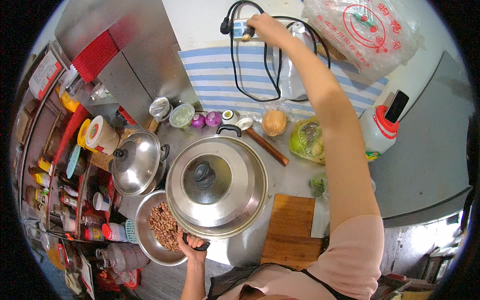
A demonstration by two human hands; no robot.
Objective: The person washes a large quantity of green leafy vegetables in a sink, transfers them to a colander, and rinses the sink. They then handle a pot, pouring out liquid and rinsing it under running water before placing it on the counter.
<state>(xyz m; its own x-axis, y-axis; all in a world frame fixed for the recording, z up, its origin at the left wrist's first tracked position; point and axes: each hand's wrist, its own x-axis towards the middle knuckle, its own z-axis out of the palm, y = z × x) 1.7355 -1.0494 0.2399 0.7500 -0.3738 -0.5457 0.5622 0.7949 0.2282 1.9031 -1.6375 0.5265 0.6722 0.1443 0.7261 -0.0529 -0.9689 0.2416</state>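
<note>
My left hand (192, 244) grips the black side handle (202, 246) of a large lidded steel pot (247, 187) at the near edge of the counter. High up at the wall, my right hand (264, 29) holds a black power plug (248, 33) with its metal prongs showing. Directly behind it is a white power strip (239, 28) with blue sockets, where another black plug (225, 26) sits at the left end. A black cable (233, 71) hangs in loops below. The glass-centred lid (240, 180) covers the pot, so its contents are hidden.
A steel bowl of peanuts (163, 228) and a smaller lidded pot (138, 165) stand left. A wooden chopping board (288, 228), a cleaver (320, 219) and bagged green produce (307, 140) lie right. Behind are a ladle (266, 146), purple onions (213, 119) and a squash (274, 122).
</note>
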